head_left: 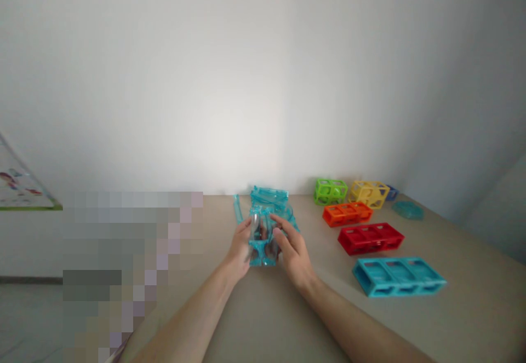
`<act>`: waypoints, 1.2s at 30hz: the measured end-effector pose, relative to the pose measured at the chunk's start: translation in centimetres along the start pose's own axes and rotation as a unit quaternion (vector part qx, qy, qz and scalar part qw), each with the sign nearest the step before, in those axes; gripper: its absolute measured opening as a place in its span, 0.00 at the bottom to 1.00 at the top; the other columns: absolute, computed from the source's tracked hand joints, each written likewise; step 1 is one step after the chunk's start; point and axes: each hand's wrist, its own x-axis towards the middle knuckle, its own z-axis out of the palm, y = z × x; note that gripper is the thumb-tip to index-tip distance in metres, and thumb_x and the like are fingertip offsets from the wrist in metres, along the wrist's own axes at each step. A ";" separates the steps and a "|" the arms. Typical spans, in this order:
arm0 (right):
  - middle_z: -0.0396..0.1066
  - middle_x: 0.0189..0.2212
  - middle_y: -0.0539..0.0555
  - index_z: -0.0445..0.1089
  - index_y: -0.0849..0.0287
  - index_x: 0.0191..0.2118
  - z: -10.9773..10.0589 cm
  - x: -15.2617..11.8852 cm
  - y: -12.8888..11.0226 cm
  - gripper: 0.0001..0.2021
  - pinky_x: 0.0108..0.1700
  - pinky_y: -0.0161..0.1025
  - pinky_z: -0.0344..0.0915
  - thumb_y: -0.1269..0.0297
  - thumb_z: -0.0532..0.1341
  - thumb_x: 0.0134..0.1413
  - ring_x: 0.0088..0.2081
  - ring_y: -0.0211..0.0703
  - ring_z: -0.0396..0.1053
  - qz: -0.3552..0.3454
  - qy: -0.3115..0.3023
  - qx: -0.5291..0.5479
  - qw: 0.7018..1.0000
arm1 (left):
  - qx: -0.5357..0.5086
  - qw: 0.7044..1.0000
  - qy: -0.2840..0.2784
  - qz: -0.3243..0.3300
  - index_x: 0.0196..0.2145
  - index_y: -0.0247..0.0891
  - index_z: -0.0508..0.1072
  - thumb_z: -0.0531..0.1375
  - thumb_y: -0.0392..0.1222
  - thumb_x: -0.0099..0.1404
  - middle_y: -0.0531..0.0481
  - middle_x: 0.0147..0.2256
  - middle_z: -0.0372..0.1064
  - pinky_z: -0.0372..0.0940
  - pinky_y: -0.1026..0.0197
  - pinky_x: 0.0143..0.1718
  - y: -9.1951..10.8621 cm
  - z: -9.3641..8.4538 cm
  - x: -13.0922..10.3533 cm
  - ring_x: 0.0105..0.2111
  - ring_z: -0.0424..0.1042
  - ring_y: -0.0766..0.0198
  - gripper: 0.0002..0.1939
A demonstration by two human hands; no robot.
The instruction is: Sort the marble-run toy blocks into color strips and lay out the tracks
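Note:
Between my two hands is a clear teal plastic open-frame block (263, 253), with windows in its sides. My left hand (239, 247) grips its left side, fingers mostly hidden behind it. My right hand (292, 247) closes on the right side, with the thumb and index finger on the frame. Just beyond the block lies a pile of clear teal plastic pieces (269, 196), partly covered by the held block and my fingers. One narrow teal strip (237, 208) lies at the pile's left.
On the right of the table (324, 319) stand block frames: light blue (398, 278), red (370, 238), orange (347, 213), green (330, 191) and yellow (369, 193). A blue piece (392, 192) and flat teal pieces (407, 209) lie farther right. A wall (246, 105) borders the back.

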 end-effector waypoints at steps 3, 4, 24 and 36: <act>0.66 0.32 0.49 0.64 0.56 0.53 0.5 -0.1 -0.3 0.23 0.19 0.33 0.62 0.53 0.60 0.53 0.22 0.36 0.66 0.039 -0.005 0.056 0.998 | 0.028 0.999 0.010 0.031 0.19 0.35 0.66 0.69 0.52 0.46 0.57 0.16 0.60 0.54 0.69 0.18 0.0 0.1 -0.1 0.17 0.58 0.73 0.20; 0.65 0.34 0.49 0.64 0.56 0.52 0.6 0.0 -0.3 0.23 0.19 0.32 0.62 0.54 0.61 0.51 0.23 0.37 0.67 0.048 -0.002 0.065 0.997 | 0.037 0.998 0.011 0.039 0.20 0.35 0.66 0.69 0.53 0.47 0.57 0.16 0.59 0.53 0.69 0.18 -0.1 0.1 -0.2 0.17 0.57 0.73 0.20; 0.66 0.26 0.46 0.59 0.55 0.46 0.3 -0.2 0.0 0.10 0.26 0.32 0.62 0.59 0.54 0.61 0.24 0.36 0.64 -0.024 -0.040 0.089 0.995 | 0.101 0.989 -0.011 0.107 0.24 0.36 0.66 0.64 0.58 0.55 0.60 0.18 0.56 0.52 0.70 0.18 -0.9 0.0 -0.1 0.17 0.55 0.73 0.21; 0.62 0.24 0.45 0.60 0.56 0.47 0.1 -0.3 0.2 0.10 0.31 0.34 0.63 0.60 0.52 0.63 0.28 0.38 0.64 -0.068 -0.043 0.016 0.997 | 0.136 0.982 0.026 0.125 0.34 0.39 0.71 0.65 0.57 0.55 0.55 0.26 0.71 0.61 0.67 0.24 -1.1 -0.7 0.3 0.23 0.67 0.68 0.19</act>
